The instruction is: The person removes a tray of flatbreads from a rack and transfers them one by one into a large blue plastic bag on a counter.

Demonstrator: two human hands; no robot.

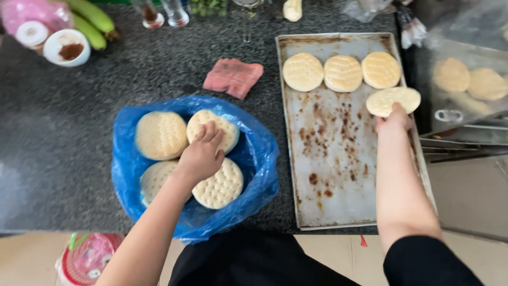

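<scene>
My right hand (394,117) pinches a flat round of pale dough (393,99) at its near edge, fingers closed on it, thumb side hidden underneath. The round hangs over the far right rim of the baking tray (338,175), just below and to the right of a row of three dough rounds (342,72) that lie side by side along the tray's far end. The rest of the tray surface is bare metal with brown baked-on stains.

My left hand (202,153) is inside the blue plastic bag (254,159), palm down, fingers loosely spread and resting on the top of a dimpled dough round (225,127). I cannot tell whether the fingertips grip it or only touch it. Three more rounds lie in the bag: one to the left (160,135), one nearer me on the right (221,186), one partly under my wrist (155,177).

Bag and tray both sit on a dark speckled counter (79,132), bag left of tray, not touching. A folded pink cloth (233,77) lies between them, toward the far side. Far left: a white bowl holding brown powder (67,47), and green bananas (92,21) beside it. To the right of the tray, a second tray with more dough rounds (468,79), blurred.
</scene>
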